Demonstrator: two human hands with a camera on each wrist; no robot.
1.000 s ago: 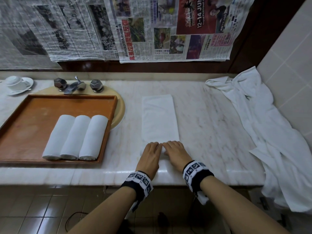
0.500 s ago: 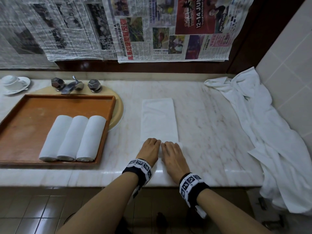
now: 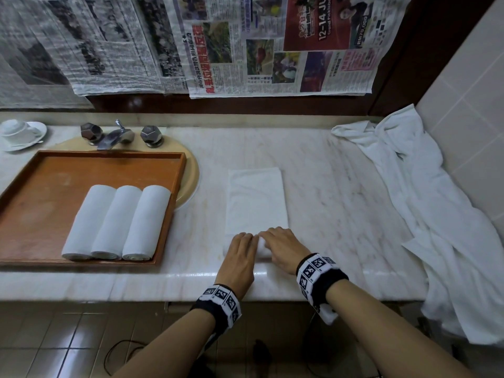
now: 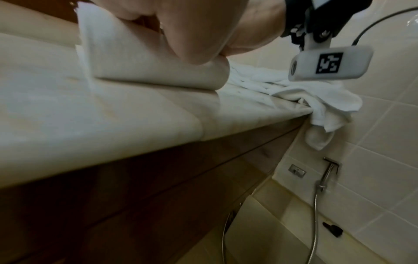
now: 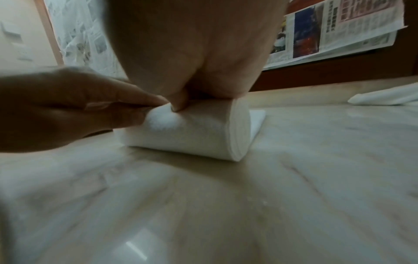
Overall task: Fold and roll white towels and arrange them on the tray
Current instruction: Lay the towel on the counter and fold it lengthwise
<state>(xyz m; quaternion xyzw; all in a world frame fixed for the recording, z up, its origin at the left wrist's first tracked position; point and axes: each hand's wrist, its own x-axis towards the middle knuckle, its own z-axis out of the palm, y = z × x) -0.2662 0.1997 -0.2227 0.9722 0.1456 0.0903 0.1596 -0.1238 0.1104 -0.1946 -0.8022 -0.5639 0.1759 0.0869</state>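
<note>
Both the left hand [image 3: 241,257] and right hand [image 3: 286,245] curl their fingers over the rolled end of the folded towel [image 3: 256,200], near the countertop's [image 3: 341,208] front edge. Three rolled towels [image 3: 116,223] lie side by side in the tray's [image 3: 41,186] front right corner; one loose white cloth [image 3: 436,214] is heaped at the countertop's right end.

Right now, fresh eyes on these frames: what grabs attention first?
Both hands, left hand and right hand, side by side at the counter's front edge, rolling the near end of a folded white towel that lies flat ahead of them. To the left, three rolled towels lie side by side in a wooden tray. A loose white towel heap spills over the counter's right end.
</note>
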